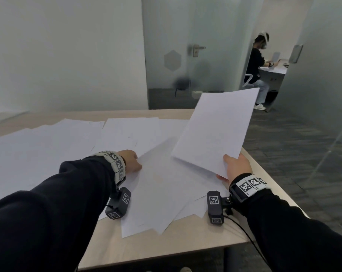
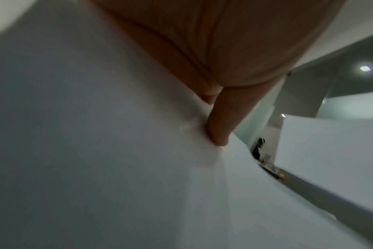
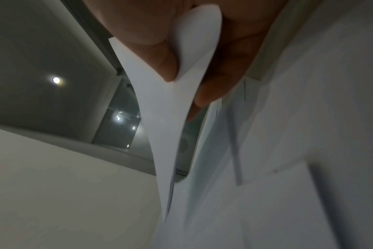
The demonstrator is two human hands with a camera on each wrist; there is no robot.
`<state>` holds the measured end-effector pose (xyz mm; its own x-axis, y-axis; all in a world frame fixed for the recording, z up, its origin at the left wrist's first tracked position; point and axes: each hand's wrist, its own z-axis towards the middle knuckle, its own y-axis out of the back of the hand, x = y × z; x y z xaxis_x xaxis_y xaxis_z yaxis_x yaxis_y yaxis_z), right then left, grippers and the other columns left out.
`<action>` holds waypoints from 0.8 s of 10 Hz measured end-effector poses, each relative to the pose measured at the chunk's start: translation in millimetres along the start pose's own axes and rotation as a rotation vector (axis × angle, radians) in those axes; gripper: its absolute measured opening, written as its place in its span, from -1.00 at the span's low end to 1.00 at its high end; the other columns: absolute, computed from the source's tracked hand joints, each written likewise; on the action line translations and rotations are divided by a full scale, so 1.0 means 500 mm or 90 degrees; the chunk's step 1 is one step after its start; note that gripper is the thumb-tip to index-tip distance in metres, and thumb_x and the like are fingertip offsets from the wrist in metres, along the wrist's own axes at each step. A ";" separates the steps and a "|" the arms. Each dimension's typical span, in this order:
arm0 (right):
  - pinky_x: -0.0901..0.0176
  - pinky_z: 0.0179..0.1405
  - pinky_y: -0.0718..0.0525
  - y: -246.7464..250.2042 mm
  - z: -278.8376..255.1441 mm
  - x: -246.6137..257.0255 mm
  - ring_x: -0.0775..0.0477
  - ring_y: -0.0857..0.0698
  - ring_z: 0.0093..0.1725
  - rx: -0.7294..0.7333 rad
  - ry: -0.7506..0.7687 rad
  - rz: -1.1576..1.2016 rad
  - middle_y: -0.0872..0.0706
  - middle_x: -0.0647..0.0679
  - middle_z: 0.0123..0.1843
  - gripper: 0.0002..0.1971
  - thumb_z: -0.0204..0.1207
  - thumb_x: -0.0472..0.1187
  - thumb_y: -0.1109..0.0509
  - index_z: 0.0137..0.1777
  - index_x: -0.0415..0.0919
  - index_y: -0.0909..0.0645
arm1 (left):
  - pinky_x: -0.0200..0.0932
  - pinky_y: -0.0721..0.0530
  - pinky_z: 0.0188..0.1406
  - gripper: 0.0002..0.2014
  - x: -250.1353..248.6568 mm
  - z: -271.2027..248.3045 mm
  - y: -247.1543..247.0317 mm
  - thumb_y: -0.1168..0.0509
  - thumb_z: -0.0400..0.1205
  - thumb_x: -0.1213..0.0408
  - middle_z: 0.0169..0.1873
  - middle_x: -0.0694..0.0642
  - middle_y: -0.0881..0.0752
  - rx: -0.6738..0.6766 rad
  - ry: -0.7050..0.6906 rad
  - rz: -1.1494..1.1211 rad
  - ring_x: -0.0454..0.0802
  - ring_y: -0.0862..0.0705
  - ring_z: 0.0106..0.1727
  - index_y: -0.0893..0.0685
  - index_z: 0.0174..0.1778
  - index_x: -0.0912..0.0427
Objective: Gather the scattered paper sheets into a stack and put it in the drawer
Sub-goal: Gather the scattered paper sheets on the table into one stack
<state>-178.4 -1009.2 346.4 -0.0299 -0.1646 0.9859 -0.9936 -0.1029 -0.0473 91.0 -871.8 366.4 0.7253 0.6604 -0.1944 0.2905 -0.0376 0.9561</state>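
Being thin and limp, the held sheets (image 1: pixel 215 130) are pinched at lower right by the right hand (image 1: pixel 237 165); a loose sheet (image 1: pixel 158 185) at frame centre is pinched by the left hand (image 1: pixel 130 160).

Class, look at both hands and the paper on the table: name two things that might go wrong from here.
1. The right hand pinches the raised stack by one corner only, so sheets may slip or fan out.
2. The left hand is lifting one loose sheet by its edge; it may crease or drag neighbouring sheets off the table.

Office: frosted glass partitions (image 1: pixel 166 55), desk (image 1: pixel 166 244), seated colleague (image 1: pixel 258 61).
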 end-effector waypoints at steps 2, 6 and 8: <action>0.00 -0.49 -0.77 0.012 0.006 0.005 -0.06 -0.55 -0.26 -0.019 -0.037 0.066 -0.52 -0.12 0.06 -0.77 0.69 -0.31 -0.21 0.23 0.00 -0.37 | -0.05 -0.56 0.23 -0.69 0.105 -0.006 0.018 -0.27 0.70 0.23 0.25 0.28 -0.71 -0.107 0.068 -0.265 0.27 -0.66 0.26 -0.67 0.31 0.28; 0.16 -0.59 -0.59 -0.054 -0.048 -0.014 -0.30 -0.74 -0.26 0.175 -0.104 -0.089 -0.70 -0.21 -0.09 -0.86 0.68 -0.17 -0.30 0.19 -0.11 -0.57 | 0.08 -0.63 0.30 -0.70 0.101 -0.037 -0.029 -0.25 0.72 0.21 0.16 0.28 -0.76 -0.163 0.083 -0.564 0.30 -0.71 0.17 -0.67 0.27 0.30; 0.18 -0.46 -0.59 -0.073 -0.084 -0.018 -0.09 -0.72 -0.30 0.315 -0.027 -0.145 -0.80 0.00 -0.09 -0.73 0.50 0.08 -0.52 0.11 0.00 -0.69 | -0.06 -0.52 0.13 -0.67 0.037 -0.051 -0.046 -0.16 0.72 0.17 0.14 0.23 -0.70 -0.134 0.077 -0.493 0.21 -0.62 0.11 -0.60 0.27 0.32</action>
<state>-146.7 -962.7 346.3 0.1944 -0.1230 0.9732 -0.8042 -0.5880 0.0863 81.8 -839.3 346.4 0.2906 0.5182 -0.8044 0.5499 0.5975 0.5836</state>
